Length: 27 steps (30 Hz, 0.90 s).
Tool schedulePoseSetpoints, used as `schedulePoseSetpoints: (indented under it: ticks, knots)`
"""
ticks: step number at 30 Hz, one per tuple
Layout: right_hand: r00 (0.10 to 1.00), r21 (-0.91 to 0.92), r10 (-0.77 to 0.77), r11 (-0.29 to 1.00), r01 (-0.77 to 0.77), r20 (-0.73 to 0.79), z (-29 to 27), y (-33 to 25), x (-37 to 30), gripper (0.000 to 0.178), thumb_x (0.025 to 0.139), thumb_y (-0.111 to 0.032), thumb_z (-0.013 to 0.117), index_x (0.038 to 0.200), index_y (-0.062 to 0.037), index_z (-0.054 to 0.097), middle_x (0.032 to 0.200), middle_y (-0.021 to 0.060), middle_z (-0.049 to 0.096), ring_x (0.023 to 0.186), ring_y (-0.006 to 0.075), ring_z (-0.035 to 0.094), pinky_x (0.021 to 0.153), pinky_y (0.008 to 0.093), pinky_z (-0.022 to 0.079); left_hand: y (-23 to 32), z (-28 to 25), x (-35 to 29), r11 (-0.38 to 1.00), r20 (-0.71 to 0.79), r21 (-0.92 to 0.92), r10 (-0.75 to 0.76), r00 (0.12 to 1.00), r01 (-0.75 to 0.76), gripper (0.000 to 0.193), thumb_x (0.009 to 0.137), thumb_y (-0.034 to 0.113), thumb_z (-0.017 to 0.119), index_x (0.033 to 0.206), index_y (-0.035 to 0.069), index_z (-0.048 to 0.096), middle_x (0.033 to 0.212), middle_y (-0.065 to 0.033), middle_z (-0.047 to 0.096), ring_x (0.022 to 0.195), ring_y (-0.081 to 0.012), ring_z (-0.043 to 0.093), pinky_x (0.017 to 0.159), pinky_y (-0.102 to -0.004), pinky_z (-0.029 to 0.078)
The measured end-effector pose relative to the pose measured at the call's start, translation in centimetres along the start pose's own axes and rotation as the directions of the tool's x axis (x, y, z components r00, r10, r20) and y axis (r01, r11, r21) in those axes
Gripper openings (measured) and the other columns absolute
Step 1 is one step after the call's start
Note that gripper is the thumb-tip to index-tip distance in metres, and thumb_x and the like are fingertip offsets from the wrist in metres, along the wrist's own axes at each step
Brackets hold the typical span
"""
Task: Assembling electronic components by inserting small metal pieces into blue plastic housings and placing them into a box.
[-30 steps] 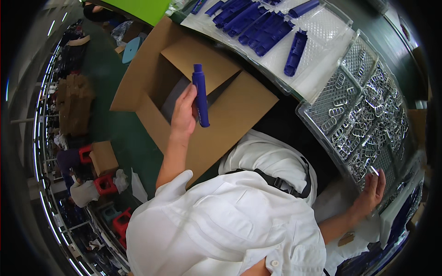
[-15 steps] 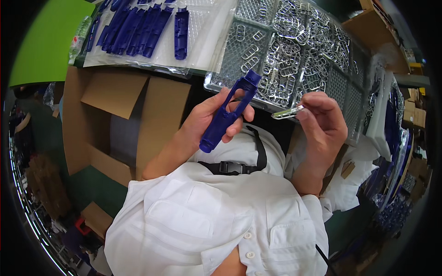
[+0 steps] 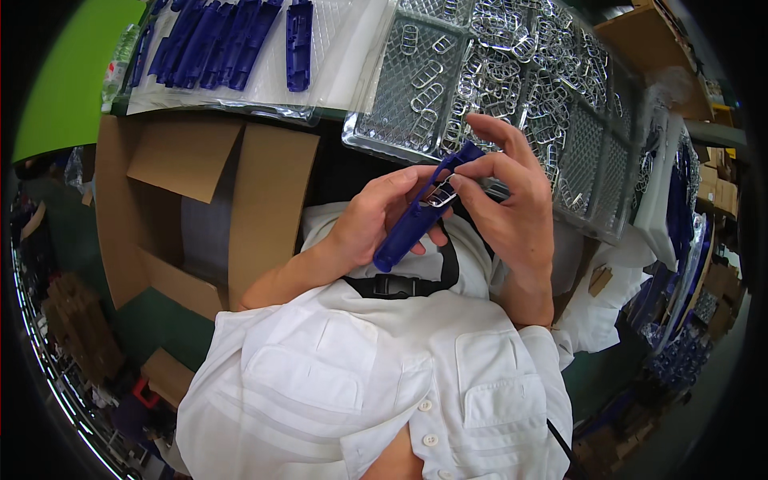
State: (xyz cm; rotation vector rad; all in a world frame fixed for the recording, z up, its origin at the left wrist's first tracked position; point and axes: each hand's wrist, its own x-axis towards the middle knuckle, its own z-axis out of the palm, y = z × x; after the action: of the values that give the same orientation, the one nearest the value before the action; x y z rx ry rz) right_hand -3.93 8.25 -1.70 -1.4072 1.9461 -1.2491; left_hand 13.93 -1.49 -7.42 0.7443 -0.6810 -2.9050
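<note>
the left hand [image 3: 366,214] still gripped the blue tube [image 3: 404,236] near the black belt [image 3: 392,286]. the right hand [image 3: 514,200], apart from the tube a moment earlier, had reached it, thumb and finger pinching the metal clip [image 3: 438,196] at the tube's opening.

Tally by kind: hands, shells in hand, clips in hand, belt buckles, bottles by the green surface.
Hands (left hand, right hand): 2
Blue shell: 1
Metal clip: 1
Black buckle: 1
Clear bottle: 1
Total: 6
</note>
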Motion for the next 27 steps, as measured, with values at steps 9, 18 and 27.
schedulePoseSetpoints:
  ticks: [9,18,27]
  knots:
    - [0.999,-0.051,0.03,0.998,-0.029,0.016,0.9,0.3,-0.1,0.01,0.077,0.005,0.076,0.086,0.0028,0.072,0.132,0.0215,0.066,0.123,0.035,0.065,0.1,0.0399,0.052,0.0,0.0,0.1,0.994,-0.008,0.106,0.031,0.999,-0.03,0.049,0.108,0.036,0.045,0.141,0.0,0.053,0.11,-0.0154,0.07,0.084,-0.0245,0.075,0.06,-0.0314,0.062]
    - [0.996,0.017,0.081,0.996,-0.082,0.042,1.4,0.9,-0.3,0.008,0.08,0.005,0.074,0.085,0.0037,0.069,0.128,0.0196,0.068,0.114,0.0293,0.069,0.092,0.0358,0.055,-0.2,-0.4,0.4,0.992,0.008,0.124,0.033,0.999,-0.034,0.048,0.11,0.035,0.045,0.139,-0.002,0.054,0.111,-0.0161,0.069,0.081,-0.0224,0.075,0.058,-0.029,0.063]
    - [0.988,-0.224,-0.154,0.963,0.147,-0.013,2.7,2.5,-0.6,0.02,0.082,-0.001,0.079,0.095,-0.001,0.064,0.126,0.0188,0.065,0.103,0.0348,0.07,0.077,0.0389,0.059,-0.1,-0.1,0.2,0.965,-0.039,0.238,0.122,0.992,-0.11,0.046,0.109,0.031,0.048,0.14,-0.002,0.055,0.111,-0.0114,0.069,0.079,-0.0168,0.073,0.061,-0.0264,0.06]
